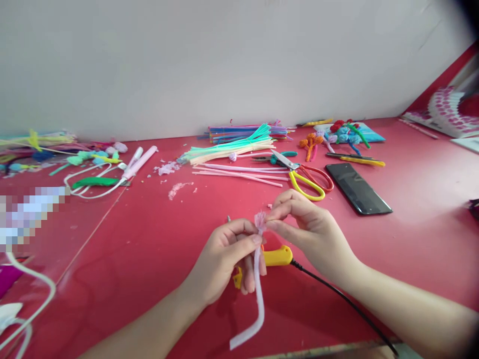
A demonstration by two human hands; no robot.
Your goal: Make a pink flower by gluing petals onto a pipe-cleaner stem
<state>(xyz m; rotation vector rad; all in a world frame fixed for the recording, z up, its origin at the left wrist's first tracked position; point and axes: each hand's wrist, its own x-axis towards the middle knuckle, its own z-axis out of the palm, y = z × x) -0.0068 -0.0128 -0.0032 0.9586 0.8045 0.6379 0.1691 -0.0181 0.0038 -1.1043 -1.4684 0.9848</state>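
Observation:
A pale pink pipe cleaner [259, 294] hangs from my left hand [228, 254], pinched between thumb and index finger near its upper end. Its top end is frayed into a fluffy pink tuft [260, 219], and the lower end bends off to the left. My right hand [305, 222] pinches at the right side of this tuft with thumb and index finger. Behind and below my left hand lies a yellow-handled corded tool [279, 256], partly hidden by my fingers.
Scissors [307, 179] with red and yellow handles lie beyond my right hand, beside a black phone [358, 188]. Pink pipe cleaners [239, 174] and coloured bundles [232, 147] lie near the wall. A pink corded tool [140, 162] is at left. A black cable [344, 294] runs under my right forearm.

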